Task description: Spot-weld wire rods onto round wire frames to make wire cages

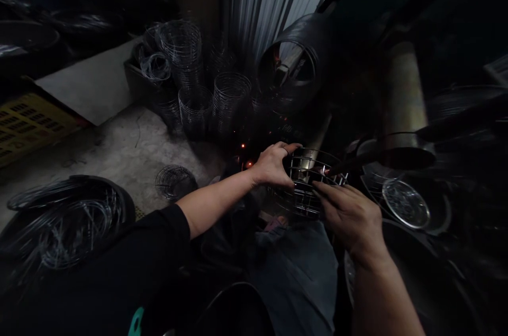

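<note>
A round wire basket (pixel 305 199) of thin shiny metal rods is between my two hands, above my lap. My left hand (pixel 273 164) grips its left side, with the thumb and fingers around the rods. My right hand (pixel 351 214) presses on its near right side, fingers laid over the wires and curled out of sight. A dark metal bar (pixel 357 162) reaches in from the right, its lighter tip at the wires inside the basket. A pale bar (pixel 315 148) rises toward the basket from behind it. Deep shadow hides the basket's lower part.
Several stacks of wire baskets (pixel 232 93) stand on the floor ahead, left of a dark drum (pixel 293 61). Coiled wire (pixel 75 225) fills a tub at the left. One wire piece (pixel 174 181) lies on the floor. A yellow crate (pixel 32 121) is far left; small orange sparks glow near my left hand.
</note>
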The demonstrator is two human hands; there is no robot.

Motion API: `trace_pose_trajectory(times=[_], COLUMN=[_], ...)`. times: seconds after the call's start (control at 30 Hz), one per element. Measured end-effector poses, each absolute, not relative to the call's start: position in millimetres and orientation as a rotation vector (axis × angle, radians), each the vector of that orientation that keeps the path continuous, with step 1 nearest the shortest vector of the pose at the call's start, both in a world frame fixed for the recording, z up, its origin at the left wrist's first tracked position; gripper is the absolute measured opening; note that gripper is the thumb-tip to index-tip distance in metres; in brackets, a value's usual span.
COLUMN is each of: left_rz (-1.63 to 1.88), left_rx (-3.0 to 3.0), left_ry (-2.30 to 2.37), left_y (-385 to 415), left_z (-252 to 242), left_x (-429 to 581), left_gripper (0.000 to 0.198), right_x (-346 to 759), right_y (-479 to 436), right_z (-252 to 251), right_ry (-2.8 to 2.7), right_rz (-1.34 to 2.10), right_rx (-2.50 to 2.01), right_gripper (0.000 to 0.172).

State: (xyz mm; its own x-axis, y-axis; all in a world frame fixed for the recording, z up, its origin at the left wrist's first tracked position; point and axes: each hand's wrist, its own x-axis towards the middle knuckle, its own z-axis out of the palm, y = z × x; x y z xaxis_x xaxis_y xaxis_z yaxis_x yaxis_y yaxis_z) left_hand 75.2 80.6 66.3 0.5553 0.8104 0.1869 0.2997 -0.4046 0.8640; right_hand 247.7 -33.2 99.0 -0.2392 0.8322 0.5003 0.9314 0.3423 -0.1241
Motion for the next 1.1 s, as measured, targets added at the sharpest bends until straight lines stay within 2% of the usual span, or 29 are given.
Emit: trace_pose_trajectory(times=[0.23, 0.4, 0.5, 0.57, 0.7, 0.77, 0.87, 0.93, 1.1], left_rz=[0.733, 0.738, 0.745, 0.755, 0.853, 0.848, 0.832, 0.885, 0.957], left_rx=[1.961, 1.927, 1.897, 1.871, 1.719, 1.499, 1.208, 1.212, 1.735], left_ry=[0.938, 0.993, 0.996, 0.955, 0.836, 0.79, 0.768, 0.786, 0.787], left_y=[85.0, 96.4, 105.3, 107.9, 101.4, 94.7, 85.7, 80.6, 57.8], left_z=[67.1, 65.3, 63.5, 58.6, 28.5, 6.7, -13.6, -10.1, 37.0], left_x=[77.7, 85.9, 89.6, 87.7, 77.8, 74.4, 69.4, 61.2, 24.2], left_gripper=[0.097, 0.1, 0.103, 0.109, 0.137, 0.144, 0.131, 0.119, 0.112], right_x=[246.0, 237.6, 233.6, 232.7, 233.3, 230.4, 218.2, 206.8, 183.1], right_y=[-40.0, -71.3, -82.7, -88.2, -100.3, -105.9, -109.7, -109.0, -104.5], right_z=[102.6, 98.5, 90.0, 82.6, 67.6, 65.3, 76.7, 92.8, 125.2], right_ry=[-1.901, -1.51, -1.521, -1.612, -1.893, -2.019, -2.115, -2.138, -2.003], right_rz=[-0.144, 0.212, 0.339, 0.332, 0.249, 0.137, 0.009, 0.049, 0.606], right_rx=[-1.565, -1.594, -1.57, -1.614, -1.682, -1.679, -1.607, -1.529, -1.417], right_gripper=[0.024, 0.031, 0.026, 0.024, 0.044, 0.046, 0.039, 0.037, 0.031])
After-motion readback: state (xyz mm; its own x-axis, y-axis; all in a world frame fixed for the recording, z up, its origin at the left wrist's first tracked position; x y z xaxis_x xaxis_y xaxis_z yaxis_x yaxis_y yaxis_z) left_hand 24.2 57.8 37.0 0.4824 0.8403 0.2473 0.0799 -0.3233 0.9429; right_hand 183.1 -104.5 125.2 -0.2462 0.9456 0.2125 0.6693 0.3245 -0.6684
